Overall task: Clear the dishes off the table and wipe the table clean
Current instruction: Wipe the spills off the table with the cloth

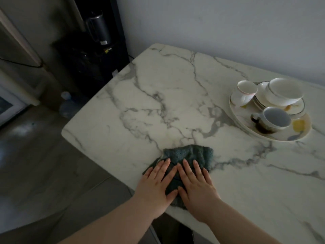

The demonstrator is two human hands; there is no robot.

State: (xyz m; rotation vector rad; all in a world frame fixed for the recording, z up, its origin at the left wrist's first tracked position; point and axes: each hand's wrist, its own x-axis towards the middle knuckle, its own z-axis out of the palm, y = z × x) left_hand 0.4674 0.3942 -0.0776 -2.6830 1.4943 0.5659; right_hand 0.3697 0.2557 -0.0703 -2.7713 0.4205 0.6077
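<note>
A dark green cloth [191,154] lies flat on the white marble table [158,106] near its front edge. My left hand [156,185] and my right hand [197,187] press down on the cloth side by side, palms flat, fingers spread and pointing away from me. At the far right a large oval plate [299,132] carries stacked dishes: a tipped white cup [245,92], a white bowl [284,92] on small plates, and a grey-lined cup [276,118] beside a dark stain.
The table's left edge runs diagonally, with dark floor [44,164] beyond it. A black water dispenser with a kettle [98,27] stands by the far left corner, and a water bottle [67,106] sits on the floor. A pale wall backs the table.
</note>
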